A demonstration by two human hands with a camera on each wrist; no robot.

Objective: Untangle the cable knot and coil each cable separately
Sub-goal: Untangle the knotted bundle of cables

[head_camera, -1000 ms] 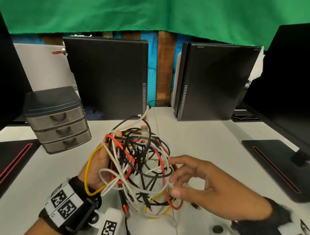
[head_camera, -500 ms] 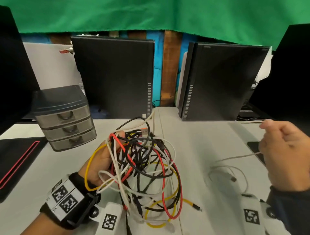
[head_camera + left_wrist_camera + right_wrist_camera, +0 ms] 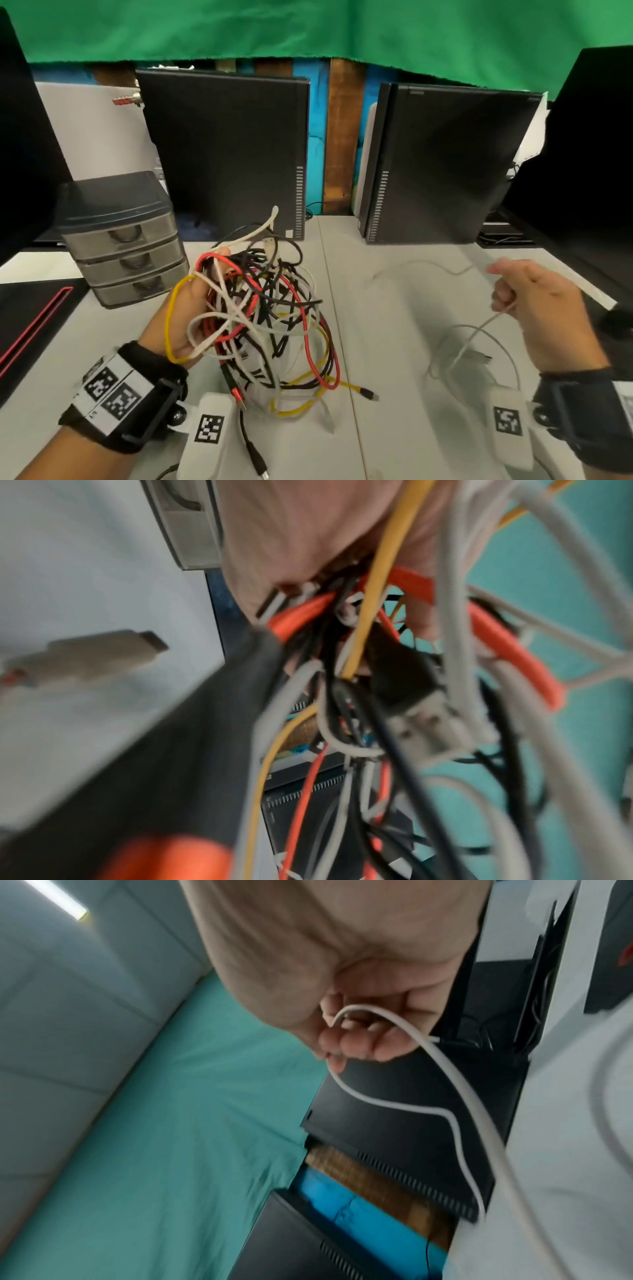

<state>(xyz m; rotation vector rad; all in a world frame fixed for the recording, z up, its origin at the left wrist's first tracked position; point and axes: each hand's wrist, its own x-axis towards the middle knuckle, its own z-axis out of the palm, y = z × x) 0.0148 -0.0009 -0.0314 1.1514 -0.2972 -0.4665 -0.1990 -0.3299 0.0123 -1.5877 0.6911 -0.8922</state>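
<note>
Above the counter point(image 3: 394, 342), the left hand point(image 3: 181, 322) clutches a cable knot point(image 3: 267, 308) of red, yellow, black and white strands; the right hand point(image 3: 544, 311) pinches one separate white cable point(image 3: 479, 332).

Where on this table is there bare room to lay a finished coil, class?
Bare table lies between the tangle and the white cable, and between the two towers. It is crowded around the tangle and by the drawers.

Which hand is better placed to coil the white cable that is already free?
Probably the right hand: it already grips the white cable, apart from the tangle, which the left hand holds.
</note>
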